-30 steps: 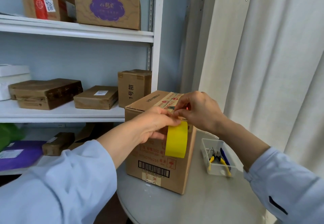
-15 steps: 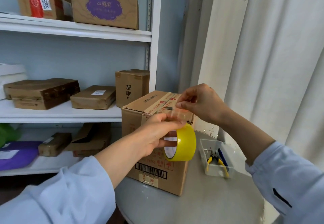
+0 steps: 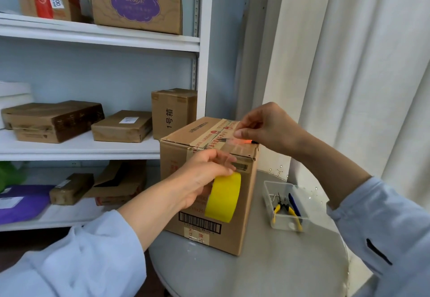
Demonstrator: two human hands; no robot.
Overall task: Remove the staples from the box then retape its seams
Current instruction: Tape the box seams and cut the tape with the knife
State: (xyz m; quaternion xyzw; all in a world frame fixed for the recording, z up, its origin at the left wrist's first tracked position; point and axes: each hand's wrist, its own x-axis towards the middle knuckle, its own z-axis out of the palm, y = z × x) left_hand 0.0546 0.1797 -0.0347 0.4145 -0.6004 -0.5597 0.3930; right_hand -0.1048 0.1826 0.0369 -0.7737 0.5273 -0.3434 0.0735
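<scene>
A brown cardboard box [image 3: 242, 224] stands on a round grey table [image 3: 267, 271], with old printed tape along its top seam. My left hand [image 3: 200, 178] grips a yellow roll of clear tape [image 3: 224, 198] in front of the box's near face. My right hand [image 3: 267, 127] hovers over the box's top right edge and pinches the free end of the tape. A clear strip [image 3: 232, 150] stretches from the roll up to those fingers. A thin orange and black object [image 3: 246, 142] lies on the box top under my right hand.
A clear plastic tray [image 3: 287, 225] to the right of the box holds yellow-handled pliers [image 3: 285, 209], a blue tool and loose staples. White shelves [image 3: 97, 36] at left carry several cardboard parcels. A white curtain [image 3: 349, 64] hangs behind the table at right.
My right hand has pulled the tape end up and to the right, away from the roll. The strip between my hands has lengthened. My left hand keeps the roll in front of the box.
</scene>
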